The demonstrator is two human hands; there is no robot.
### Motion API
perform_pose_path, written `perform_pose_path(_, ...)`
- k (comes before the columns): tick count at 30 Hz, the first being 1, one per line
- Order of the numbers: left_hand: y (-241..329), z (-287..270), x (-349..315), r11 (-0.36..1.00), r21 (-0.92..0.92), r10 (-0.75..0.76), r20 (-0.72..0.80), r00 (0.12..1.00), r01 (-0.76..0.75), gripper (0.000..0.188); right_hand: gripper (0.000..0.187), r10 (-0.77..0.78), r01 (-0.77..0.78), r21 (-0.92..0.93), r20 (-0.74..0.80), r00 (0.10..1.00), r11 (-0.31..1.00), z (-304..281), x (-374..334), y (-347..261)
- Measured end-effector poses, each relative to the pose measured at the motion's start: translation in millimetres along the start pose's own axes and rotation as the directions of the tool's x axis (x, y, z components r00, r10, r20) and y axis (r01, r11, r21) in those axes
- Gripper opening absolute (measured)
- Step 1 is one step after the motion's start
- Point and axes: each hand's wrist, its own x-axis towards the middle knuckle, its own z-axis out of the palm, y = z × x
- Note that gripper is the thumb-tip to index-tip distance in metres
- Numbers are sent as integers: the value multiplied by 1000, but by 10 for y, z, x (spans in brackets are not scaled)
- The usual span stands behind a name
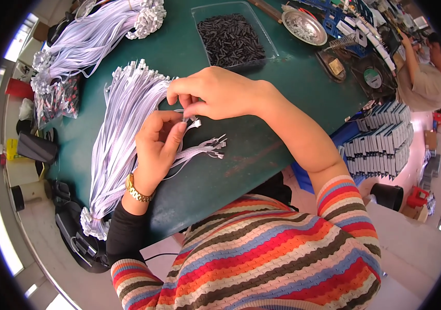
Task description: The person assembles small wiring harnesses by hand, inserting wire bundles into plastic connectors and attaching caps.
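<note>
My left hand (154,140), with a gold watch (138,190) on its wrist, pinches a thin white cable (179,110) near its end. My right hand (220,94) reaches over from the right, its thumb and fingertips closed at the same spot, just above the left fingers. The exact piece between the fingertips is mostly hidden. Under and beside my left hand lies a long bundle of white flat cables (122,124) with small white connectors at its ends. A smaller group of loose cable ends (207,148) lies right of my left hand.
On the green table (241,173) stand a clear tray (251,64) of small black pieces (230,39) and a metal dish (303,28). A second cable bundle (88,39) and a bag of small parts (57,101) lie at left. Stacked boxes (380,139) and a co-worker (422,82) are at right.
</note>
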Motion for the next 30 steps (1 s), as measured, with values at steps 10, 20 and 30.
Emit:
perform_pose_path(10, 86, -28, 31, 936, -85, -337, 46, 940, 340, 11, 10, -355, 359, -38, -287, 890, 932, 273, 49, 91)
perform_pose_path(20, -138, -22, 26, 878, -281, -377, 94, 922, 388, 7, 14, 321, -497, -425, -421, 849, 757, -409, -154, 447)
perform_pose_path(30, -185, -57, 25, 845, -366, -357, 158, 921, 391, 1, 11, 307, -468, -310, -447, 840, 828, -393, -163, 633)
